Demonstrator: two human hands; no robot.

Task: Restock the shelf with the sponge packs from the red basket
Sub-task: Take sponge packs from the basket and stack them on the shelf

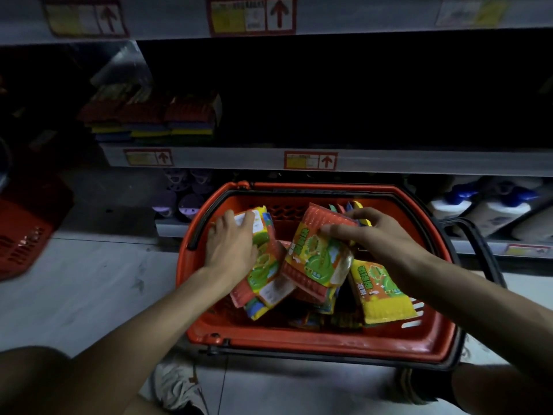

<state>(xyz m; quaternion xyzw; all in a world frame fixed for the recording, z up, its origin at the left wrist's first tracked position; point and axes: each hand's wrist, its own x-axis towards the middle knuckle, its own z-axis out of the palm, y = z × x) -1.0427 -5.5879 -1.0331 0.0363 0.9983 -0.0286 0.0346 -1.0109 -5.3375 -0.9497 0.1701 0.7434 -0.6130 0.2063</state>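
Note:
The red basket (317, 339) sits on the floor in front of the shelf and holds several colourful sponge packs. My left hand (230, 244) grips a sponge pack (263, 274) at the basket's left side, fingers over its top end. My right hand (368, 232) holds the top of an upright sponge pack (314, 262) in the middle. Another yellow pack (380, 292) leans at the right. A few sponge packs (152, 121) lie stacked at the left of the dark middle shelf (239, 158).
A second red basket (24, 232) stands on the floor at the left. The bottom shelf carries purple-lidded containers (185, 196) and white bottles with blue caps (484, 208). The middle shelf to the right of the stacked packs is dark. My shoes (176, 384) are near the basket.

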